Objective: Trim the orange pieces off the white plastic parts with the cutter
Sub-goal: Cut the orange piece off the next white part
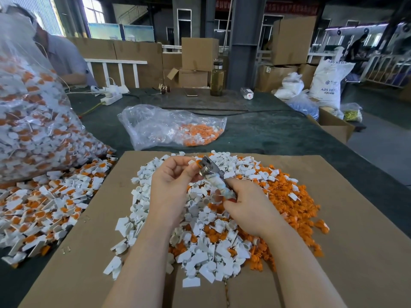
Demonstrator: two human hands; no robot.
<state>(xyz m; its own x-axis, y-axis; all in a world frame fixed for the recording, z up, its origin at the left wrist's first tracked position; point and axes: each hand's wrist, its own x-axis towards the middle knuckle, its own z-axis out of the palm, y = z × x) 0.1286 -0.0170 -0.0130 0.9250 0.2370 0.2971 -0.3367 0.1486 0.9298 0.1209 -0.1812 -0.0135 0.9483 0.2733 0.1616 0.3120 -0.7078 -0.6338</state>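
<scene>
Cardboard (333, 218), flat and brown, covers the near part of the table and carries a mound of cut pieces — loose white plastic parts (200, 221) toward the left and middle, loose orange pieces (289, 196) heaped toward the right. Above the mound two bare forearms reach forward. The right hand (249, 207) has its fingers curled round the handle of the cutter (213, 176), whose metal head points up and to the left. The left hand (173, 176) pinches a small part (194, 162) with orange showing at its fingertips, touching the cutter's head. Judging by this, one trimming cut is in hand: the piece sits at the blades, and the next move seems to call for squeezing the handles so the orange bit drops free, with the fingertips kept clear of the edge. Whether the blades are already closed on the piece cannot be told — the head is slightly blurred and the fingers cover most of the part. Left of the cardboard lies a spill of uncut white-and-orange parts (44, 207), pouring from a big clear bag (33, 118) cut off by the frame. Farther off on the dark table a smaller clear bag (169, 125) holds orange pieces. Beyond it stand a power strip (111, 96), a bottle (216, 81) and cardboard boxes (200, 54); a seated person (64, 58) is half hidden behind the big bag.
</scene>
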